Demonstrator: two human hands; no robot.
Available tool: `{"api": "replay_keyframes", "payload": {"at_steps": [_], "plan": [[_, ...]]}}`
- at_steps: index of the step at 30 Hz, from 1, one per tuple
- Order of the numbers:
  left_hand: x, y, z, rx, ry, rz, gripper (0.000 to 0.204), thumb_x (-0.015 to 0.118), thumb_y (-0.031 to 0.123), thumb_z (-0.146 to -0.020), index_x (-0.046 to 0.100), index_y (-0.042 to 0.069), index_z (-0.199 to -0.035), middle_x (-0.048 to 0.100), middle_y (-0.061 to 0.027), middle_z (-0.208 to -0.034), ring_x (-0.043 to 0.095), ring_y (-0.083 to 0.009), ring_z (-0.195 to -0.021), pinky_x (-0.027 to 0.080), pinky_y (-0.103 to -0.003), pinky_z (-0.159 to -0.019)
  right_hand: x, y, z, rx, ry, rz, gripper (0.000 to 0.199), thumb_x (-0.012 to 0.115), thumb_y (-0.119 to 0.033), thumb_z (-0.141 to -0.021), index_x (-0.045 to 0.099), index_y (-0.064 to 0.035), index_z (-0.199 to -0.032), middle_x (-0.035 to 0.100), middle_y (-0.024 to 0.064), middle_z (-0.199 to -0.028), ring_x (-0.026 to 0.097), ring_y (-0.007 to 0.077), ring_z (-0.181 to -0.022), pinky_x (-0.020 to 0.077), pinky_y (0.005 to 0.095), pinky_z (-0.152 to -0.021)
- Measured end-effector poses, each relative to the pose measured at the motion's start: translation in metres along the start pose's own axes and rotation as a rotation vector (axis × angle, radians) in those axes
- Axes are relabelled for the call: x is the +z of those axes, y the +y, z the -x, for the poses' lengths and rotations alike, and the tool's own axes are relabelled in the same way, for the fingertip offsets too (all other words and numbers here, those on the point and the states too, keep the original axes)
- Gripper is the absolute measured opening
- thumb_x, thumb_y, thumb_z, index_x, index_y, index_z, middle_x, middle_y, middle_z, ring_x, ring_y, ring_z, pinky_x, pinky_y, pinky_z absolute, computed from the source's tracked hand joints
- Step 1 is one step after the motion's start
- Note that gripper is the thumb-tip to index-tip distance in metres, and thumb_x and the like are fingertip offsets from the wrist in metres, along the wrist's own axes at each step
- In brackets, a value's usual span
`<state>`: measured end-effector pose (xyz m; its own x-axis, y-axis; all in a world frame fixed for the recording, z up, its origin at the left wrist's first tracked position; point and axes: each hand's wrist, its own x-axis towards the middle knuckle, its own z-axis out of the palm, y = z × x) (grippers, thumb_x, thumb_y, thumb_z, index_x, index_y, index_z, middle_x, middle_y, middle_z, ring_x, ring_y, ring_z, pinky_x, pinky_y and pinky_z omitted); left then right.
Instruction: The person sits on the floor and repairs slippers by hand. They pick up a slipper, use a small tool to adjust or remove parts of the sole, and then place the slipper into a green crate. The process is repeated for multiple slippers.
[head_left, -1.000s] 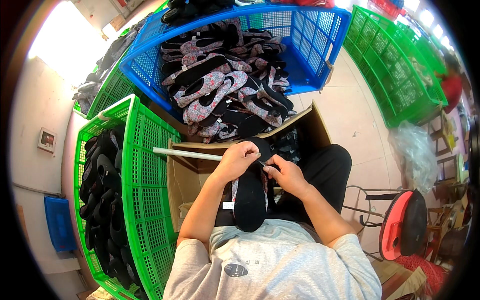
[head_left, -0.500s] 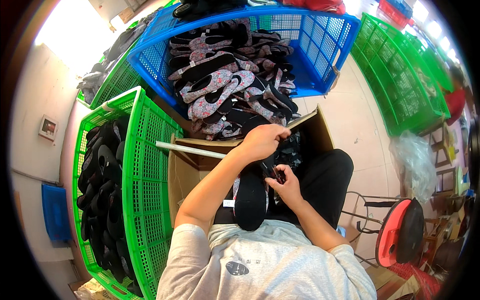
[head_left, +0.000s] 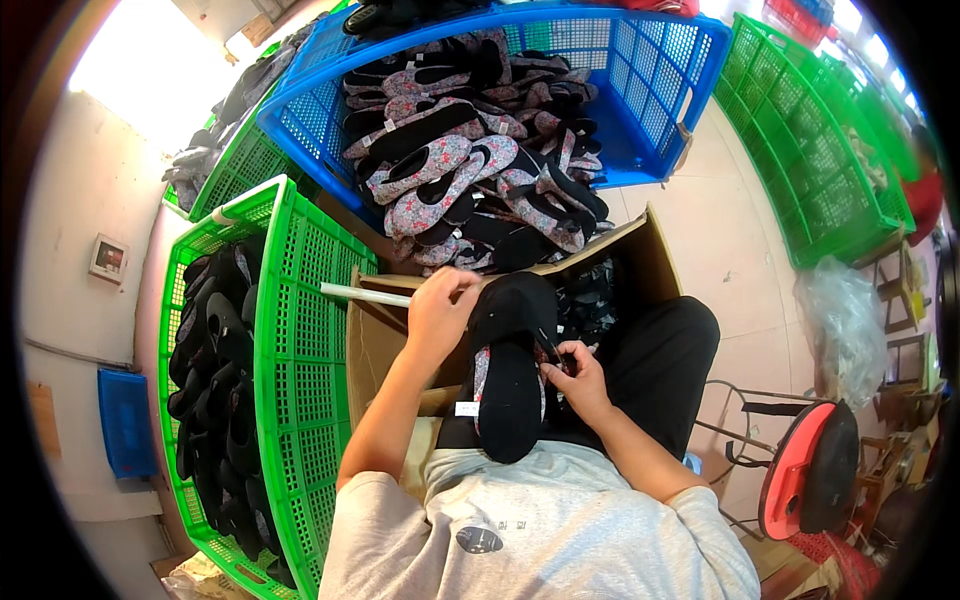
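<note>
On my lap lies a black slipper point(head_left: 508, 405), its toe pointing away from me. It has a floral edge and a small white tag at its left side. My left hand point(head_left: 442, 315) is raised just left of the toe, fingers curled together; whether something thin is between them is too small to tell. At the slipper's right edge, my right hand point(head_left: 580, 382) is closed around a small dark pointed tool, apparently thread snips point(head_left: 548, 345), mostly hidden by the fingers.
Ahead stands a blue crate point(head_left: 690, 90) heaped with floral slippers point(head_left: 430, 165). A cardboard box point(head_left: 650, 245) is before me, with a white rod point(head_left: 365, 294) by it. Green crates point(head_left: 315, 330) stand left and far right point(head_left: 800, 170). A red-and-black round seat point(head_left: 805, 470) is at right.
My left hand has moved left and back from over the slipper's toe, leaving the toe uncovered. My right hand stays by the slipper's right edge, slightly lower.
</note>
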<state>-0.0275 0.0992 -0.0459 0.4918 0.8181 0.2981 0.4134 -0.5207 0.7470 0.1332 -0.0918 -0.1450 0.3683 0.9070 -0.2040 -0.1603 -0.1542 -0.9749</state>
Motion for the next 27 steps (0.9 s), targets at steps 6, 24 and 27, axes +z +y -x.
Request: {"api": "replay_keyframes", "payload": {"at_steps": [6,24,27], "plan": [[0.003,-0.004,0.057,-0.14,0.096,0.134,0.009,0.07,0.001,-0.084,0.065,0.0,-0.091,0.064,-0.0072,-0.086,0.065,-0.0154,-0.076,0.052,-0.027,-0.071,-0.003,-0.003,0.0,-0.044,-0.014,0.05,0.026,0.076,-0.006,-0.084,0.056,-0.0046,-0.102,0.059,-0.0036,-0.086,0.052,0.0028,-0.072,0.0443,0.0203,-0.065],[0.048,-0.036,0.13,-0.398,0.282,0.232,0.027,0.065,-0.013,-0.073,0.056,0.002,-0.093,0.054,-0.0057,-0.085,0.056,-0.0144,-0.071,0.049,-0.027,-0.066,0.003,0.022,0.014,-0.037,0.098,0.055,0.017,0.068,0.004,-0.083,0.054,-0.0042,-0.088,0.053,-0.0027,-0.076,0.05,0.0039,-0.066,0.0429,0.0202,-0.06],[0.043,-0.018,0.129,-0.33,0.319,0.134,0.026,0.065,-0.013,-0.074,0.057,0.001,-0.094,0.055,-0.0086,-0.088,0.057,-0.0186,-0.07,0.049,-0.029,-0.065,0.004,0.016,0.017,-0.052,0.134,0.059,0.017,0.067,0.004,-0.083,0.053,-0.0043,-0.088,0.052,-0.0022,-0.075,0.05,0.0045,-0.066,0.0435,0.0206,-0.06]]}}
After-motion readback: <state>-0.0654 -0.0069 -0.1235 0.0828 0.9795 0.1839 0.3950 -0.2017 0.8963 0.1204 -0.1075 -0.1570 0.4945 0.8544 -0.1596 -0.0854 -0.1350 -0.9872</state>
